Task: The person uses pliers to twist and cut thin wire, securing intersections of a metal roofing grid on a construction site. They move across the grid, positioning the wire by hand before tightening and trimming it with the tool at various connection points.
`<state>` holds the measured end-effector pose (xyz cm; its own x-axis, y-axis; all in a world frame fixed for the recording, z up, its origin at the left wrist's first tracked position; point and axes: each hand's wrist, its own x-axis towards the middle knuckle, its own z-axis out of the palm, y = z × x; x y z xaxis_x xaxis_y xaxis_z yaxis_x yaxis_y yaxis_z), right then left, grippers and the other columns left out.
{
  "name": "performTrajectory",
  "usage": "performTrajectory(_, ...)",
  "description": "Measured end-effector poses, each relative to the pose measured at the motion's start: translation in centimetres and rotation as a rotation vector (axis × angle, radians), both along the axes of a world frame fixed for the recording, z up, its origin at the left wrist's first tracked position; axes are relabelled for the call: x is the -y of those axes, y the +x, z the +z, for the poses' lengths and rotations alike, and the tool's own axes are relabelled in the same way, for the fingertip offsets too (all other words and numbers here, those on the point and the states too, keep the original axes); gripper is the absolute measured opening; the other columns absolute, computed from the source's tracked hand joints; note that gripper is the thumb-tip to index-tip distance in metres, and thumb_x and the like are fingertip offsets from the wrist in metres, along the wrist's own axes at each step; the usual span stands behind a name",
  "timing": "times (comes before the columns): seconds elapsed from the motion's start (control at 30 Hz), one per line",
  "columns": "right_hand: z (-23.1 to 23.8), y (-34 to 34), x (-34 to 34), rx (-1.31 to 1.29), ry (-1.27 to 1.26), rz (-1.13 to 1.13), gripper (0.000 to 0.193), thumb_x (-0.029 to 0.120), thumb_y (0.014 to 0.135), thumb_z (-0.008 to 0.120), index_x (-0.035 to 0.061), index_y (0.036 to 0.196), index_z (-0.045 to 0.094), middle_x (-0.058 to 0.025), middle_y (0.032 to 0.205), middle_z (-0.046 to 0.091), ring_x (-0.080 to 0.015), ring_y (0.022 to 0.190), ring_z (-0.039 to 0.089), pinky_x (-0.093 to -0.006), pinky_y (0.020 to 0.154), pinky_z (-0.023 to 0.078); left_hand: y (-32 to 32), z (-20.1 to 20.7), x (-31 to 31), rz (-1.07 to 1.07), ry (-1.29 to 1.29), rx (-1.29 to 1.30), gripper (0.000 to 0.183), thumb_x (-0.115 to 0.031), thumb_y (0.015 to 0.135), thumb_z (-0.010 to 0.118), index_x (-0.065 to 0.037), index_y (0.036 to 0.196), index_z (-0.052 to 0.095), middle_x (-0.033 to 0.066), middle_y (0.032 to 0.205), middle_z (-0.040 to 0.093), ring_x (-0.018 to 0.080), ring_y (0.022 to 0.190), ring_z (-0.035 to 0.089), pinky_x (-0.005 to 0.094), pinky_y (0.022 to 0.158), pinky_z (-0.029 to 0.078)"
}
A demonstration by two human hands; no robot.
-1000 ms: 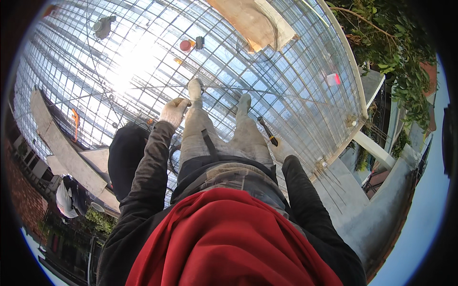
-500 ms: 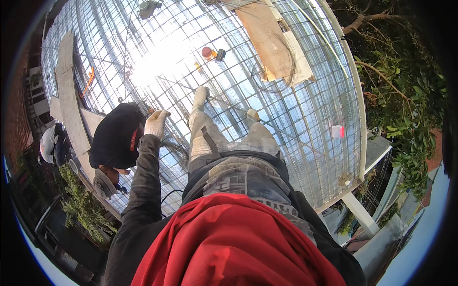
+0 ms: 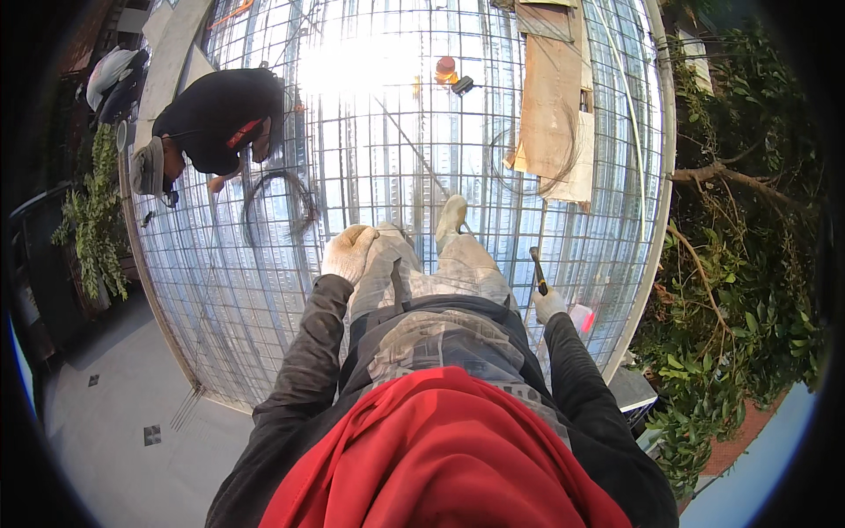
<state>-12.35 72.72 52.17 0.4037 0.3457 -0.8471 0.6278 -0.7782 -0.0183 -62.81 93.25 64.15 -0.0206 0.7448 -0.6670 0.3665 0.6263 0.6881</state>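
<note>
Again visible: right hand [image 3: 550,305] with tool [image 3: 540,275]

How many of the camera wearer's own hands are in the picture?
2: the left hand, curled by the left thigh, and the right hand, out to the right holding a dark tool. Neither is hidden.

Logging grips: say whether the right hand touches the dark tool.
Touching: the head view shows the right hand gripping the dark tool by one end.
</note>
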Motion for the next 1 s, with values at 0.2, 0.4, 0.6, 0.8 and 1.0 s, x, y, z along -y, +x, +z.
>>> performTrajectory(0.2, -1.9, -4.2, -2.6, -0.139, -0.034, 0.165, 0.040, 0.031, 0.096, 0.062, -0.0006, 0.121, 0.064, -0.0232, 0.091, 0.069, -0.0387, 0.088, 0.071, -0.0474, 0.082, 0.056, -3.3, -6.5, 6.8, 0.220, -0.079, 0.074, 0.029, -0.023, 0.104, 0.066, 0.004, 0.114, 0.074, 0.0069, 0.106, 0.078, 0.0127, 0.099, 0.068, 0.0267, 0.092, 0.051)
performTrajectory(0.4, -3.0, -6.1, -5.1, -0.040, -0.015, 0.420, 0.045, 0.032, 0.096, 0.062, -0.0021, 0.125, 0.065, -0.0291, 0.103, 0.073, -0.0444, 0.101, 0.072, -0.0488, 0.091, 0.054, -4.0, -8.1, 13.1, 0.342, -0.192, 0.138, 0.030, -0.023, 0.103, 0.065, 0.004, 0.109, 0.075, 0.0052, 0.101, 0.077, 0.0123, 0.095, 0.068, 0.0270, 0.090, 0.051)
performTrajectory(0.6, -4.4, -7.8, -11.6, -0.010, -0.104, 0.586, 0.046, 0.034, 0.097, 0.062, 0.0002, 0.127, 0.067, -0.0306, 0.115, 0.072, -0.0450, 0.114, 0.069, -0.0495, 0.099, 0.053, -5.0, -9.4, 19.6, 0.547, -0.288, 0.141, 0.027, -0.020, 0.103, 0.065, 0.004, 0.108, 0.075, 0.0052, 0.101, 0.078, 0.0122, 0.096, 0.069, 0.0269, 0.091, 0.052)
performTrajectory(0.8, -15.7, -9.4, -21.6, 0.025, -0.239, 0.737, 0.055, 0.041, 0.101, 0.061, 0.0047, 0.142, 0.061, -0.0283, 0.128, 0.070, -0.0418, 0.123, 0.066, -0.0476, 0.106, 0.051, -1.4, -15.1, 18.0, 0.864, -0.242, 0.156, 0.025, -0.019, 0.104, 0.064, 0.004, 0.109, 0.075, 0.0049, 0.102, 0.077, 0.0123, 0.096, 0.069, 0.0269, 0.091, 0.052)
performTrajectory(1.0, -31.9, -14.3, -31.6, 0.106, -0.113, 0.804, 0.055, 0.047, 0.105, 0.053, -0.0001, 0.133, 0.061, -0.0327, 0.122, 0.070, -0.0435, 0.120, 0.068, -0.0500, 0.103, 0.052, 4.3, -29.8, 10.2, 0.852, -0.190, 0.118, 0.026, -0.020, 0.105, 0.061, 0.000, 0.113, 0.075, 0.0049, 0.098, 0.076, 0.0114, 0.091, 0.068, 0.0269, 0.087, 0.051)
